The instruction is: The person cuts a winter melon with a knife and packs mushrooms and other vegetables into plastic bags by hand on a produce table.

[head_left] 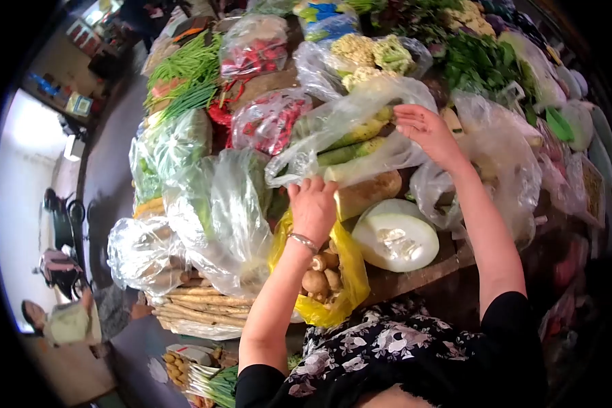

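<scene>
Two hands [313,209] [427,134], apart, grip a crinkled, see-through plastic bag [401,151] (long, rounded green vegetables [350,151] among its folds)

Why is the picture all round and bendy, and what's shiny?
Head view: black corners and curved edges, probably from a very wide lens; head view: white glints on the clear bag by the left hand and right hand; head view: a bright patch at far left, washed-out white.

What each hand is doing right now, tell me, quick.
Left hand: curled at the edge of the translucent plastic bag around long green vegetables; grip cannot be told.
Right hand: loosely curved at that bag's right side; grip cannot be told.
</scene>
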Available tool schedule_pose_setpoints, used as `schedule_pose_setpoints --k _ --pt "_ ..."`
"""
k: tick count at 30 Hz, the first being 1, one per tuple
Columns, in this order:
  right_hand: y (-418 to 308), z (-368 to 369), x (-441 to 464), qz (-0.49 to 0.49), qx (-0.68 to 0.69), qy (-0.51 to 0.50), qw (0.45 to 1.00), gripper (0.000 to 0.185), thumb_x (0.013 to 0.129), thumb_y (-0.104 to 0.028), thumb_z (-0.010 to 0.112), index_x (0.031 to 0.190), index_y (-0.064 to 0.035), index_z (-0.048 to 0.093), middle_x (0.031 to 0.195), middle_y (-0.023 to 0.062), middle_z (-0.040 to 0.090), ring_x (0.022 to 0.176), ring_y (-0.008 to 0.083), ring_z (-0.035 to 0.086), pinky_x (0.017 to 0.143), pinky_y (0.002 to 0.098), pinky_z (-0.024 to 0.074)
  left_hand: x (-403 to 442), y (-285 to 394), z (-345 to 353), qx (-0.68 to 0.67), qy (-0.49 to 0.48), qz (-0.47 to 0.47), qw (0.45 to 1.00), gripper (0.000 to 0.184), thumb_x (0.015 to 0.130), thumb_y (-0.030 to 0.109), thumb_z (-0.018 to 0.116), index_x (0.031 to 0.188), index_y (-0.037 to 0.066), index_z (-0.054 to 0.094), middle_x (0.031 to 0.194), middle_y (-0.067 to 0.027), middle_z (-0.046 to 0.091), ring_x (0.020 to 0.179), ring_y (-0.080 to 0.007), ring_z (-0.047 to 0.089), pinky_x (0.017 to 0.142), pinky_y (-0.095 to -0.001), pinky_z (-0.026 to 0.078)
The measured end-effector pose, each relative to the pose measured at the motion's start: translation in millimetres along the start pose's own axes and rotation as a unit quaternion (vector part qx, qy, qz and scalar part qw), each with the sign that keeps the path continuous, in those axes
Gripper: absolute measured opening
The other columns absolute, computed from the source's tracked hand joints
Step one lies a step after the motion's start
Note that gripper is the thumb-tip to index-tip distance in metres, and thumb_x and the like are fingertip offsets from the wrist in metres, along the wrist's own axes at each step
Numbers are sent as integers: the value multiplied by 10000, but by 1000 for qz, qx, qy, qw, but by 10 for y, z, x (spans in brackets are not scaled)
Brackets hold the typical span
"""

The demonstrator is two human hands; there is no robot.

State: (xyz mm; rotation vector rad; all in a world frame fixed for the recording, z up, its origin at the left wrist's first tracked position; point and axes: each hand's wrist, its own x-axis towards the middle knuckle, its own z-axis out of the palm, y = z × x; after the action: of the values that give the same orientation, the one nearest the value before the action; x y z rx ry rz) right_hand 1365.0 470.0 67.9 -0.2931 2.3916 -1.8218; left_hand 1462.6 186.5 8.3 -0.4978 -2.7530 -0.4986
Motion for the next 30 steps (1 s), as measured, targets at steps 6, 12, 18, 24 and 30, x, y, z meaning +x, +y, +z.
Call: schedule_pose_setpoints --k 6,12,18,24,30 --pt "-861 -471 -1129 -20 127 -43 991 209 938 -115 624 1114 -5 611 1040 74 657 976 156 640 893 291 498 34 246 -328 -1 67 -35 997 548 731 22 625 1263 150 604 1091 -100 561 981 -272 566 808 -434 350" --pt "-277 -918 -1899 120 -41 9 992 130 952 -114 586 1027 -14 624 961 51 668 879 167 646 800 300 503 50 1000 -482 -153 50 49 986 467 711 -61 526 1132 100 649 1080 -117 592 997 -297 558 866 -438 423" --pt "477 -913 -2103 261 -211 72 939 242 847 -66 600 1084 -21 621 1121 175 628 1069 370 588 886 423 472 1 2209 -101 -341 -15 215 915 374 743 -12 567 1105 71 614 1044 -105 611 907 -315 606 831 -412 491" --pt "660 -1048 -2234 152 -540 -127 818 414 874 -76 538 1282 -29 494 1245 201 539 1167 382 527 969 444 433 -1 2553 606 -116 -276 110 948 285 801 38 572 1084 59 553 980 -166 604 906 -329 647 731 -423 528" --pt "1088 -1150 -2283 201 -489 -29 848 356 900 -115 509 1250 -50 526 1197 252 557 1140 421 521 936 443 438 -39 2728 715 -78 -296 113 945 251 799 29 556 1047 64 558 999 -161 577 936 -341 633 742 -407 533"
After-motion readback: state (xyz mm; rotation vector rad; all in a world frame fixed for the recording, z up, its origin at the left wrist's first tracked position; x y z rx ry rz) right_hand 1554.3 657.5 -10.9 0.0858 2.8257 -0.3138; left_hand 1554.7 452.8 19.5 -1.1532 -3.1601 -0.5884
